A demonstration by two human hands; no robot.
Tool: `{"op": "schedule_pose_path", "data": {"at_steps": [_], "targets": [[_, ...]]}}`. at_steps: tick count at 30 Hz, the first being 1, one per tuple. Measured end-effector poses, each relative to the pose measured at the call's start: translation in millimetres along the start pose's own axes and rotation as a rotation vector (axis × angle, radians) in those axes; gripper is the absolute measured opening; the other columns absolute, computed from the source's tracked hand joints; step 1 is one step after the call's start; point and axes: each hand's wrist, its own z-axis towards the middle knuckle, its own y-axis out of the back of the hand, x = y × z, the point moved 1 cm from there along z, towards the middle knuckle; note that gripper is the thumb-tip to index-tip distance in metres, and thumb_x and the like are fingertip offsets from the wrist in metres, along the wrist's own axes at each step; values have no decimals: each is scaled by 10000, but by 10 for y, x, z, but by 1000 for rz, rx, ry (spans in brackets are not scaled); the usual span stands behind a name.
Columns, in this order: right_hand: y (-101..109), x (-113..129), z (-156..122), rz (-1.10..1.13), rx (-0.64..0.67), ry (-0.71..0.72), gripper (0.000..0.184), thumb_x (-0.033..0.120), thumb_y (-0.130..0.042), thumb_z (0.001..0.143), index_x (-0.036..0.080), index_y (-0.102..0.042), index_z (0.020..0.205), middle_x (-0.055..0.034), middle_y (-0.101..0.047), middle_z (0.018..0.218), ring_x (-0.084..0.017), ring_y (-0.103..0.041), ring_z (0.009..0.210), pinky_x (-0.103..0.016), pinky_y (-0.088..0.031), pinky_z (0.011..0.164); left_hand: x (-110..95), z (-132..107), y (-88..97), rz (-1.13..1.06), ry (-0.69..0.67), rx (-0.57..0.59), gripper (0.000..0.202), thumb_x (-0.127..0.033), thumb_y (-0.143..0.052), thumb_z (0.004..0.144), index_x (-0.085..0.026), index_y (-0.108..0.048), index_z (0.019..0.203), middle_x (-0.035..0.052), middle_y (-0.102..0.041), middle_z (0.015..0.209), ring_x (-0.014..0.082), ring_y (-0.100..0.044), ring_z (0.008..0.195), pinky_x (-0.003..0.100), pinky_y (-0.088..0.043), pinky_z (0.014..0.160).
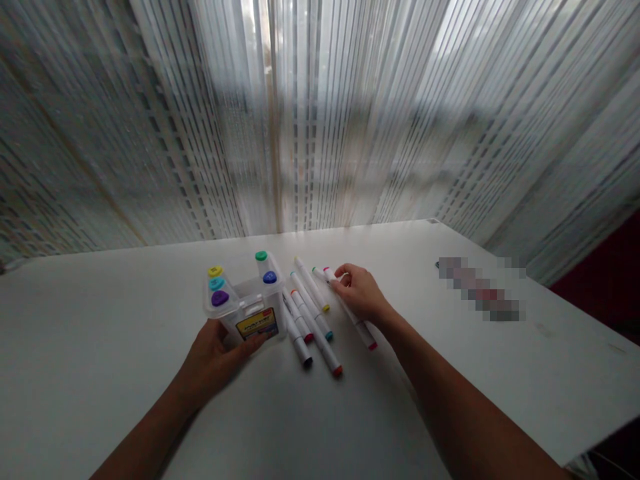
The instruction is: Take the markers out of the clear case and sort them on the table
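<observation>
Clear box (251, 306) and red-ended marker (363, 330), each partly covered.
Left hand (213, 357) grips the box, some fingers hidden; right hand (361, 293) pinches the marker between its fingers; a pixelated object (480, 290) is unreadable.

the box (251, 306) is clear, smooth, faintly glossy plastic, its front label (257, 325) seemingly printed paper. right of the box, the markers (301, 315) look like smooth plastic. beneath it, the tabletop (115, 373) is smooth and satiny; behind it, the curtain (320, 120) is sheer, ribbed cloth.
</observation>
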Motion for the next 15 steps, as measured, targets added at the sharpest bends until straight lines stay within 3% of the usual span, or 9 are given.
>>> {"op": "schedule_pose_path", "data": {"at_steps": [2, 5, 9, 15], "targets": [[-22, 34, -30, -260, 20, 49, 184, 214, -582, 879, 147, -665, 1029, -60, -716, 828, -193, -631, 787, -288, -427, 722, 5, 5, 5, -13, -13, 0, 610, -531, -893, 478, -144, -703, 908, 152, -795, 980, 360, -751, 931, 495, -618, 856], [-53, 62, -67, -475, 78, 72, 220, 287, -570, 921, 152, -669, 1064, -92, -731, 921, -228, -657, 889, -305, -429, 761, -3, 10, 6, 6, -18, 8, 583, -523, -887, 497, -151, -716, 912, 139, -798, 978, 354, -752, 932, 491, -618, 859], [-65, 68, -75, -554, 84, 106, 242, 330, -551, 941, 153, -667, 1059, -103, -728, 997, -235, -657, 950, -305, -435, 791, -39, 4, -5, 20, -16, -6, 586, -525, -898, 457, -166, -729, 888, 122, -802, 966, 355, -752, 931, 497, -613, 871], [15, 70, -78, -581, -47, 72, 291, 325, -459, 978, 157, -661, 1104, -116, -684, 1147, -244, -639, 1053, -317, -457, 844, -19, 1, -13, -11, -22, -21, 621, -535, -898, 457, -156, -728, 919, 132, -799, 983, 359, -754, 922, 505, -618, 851]]}}
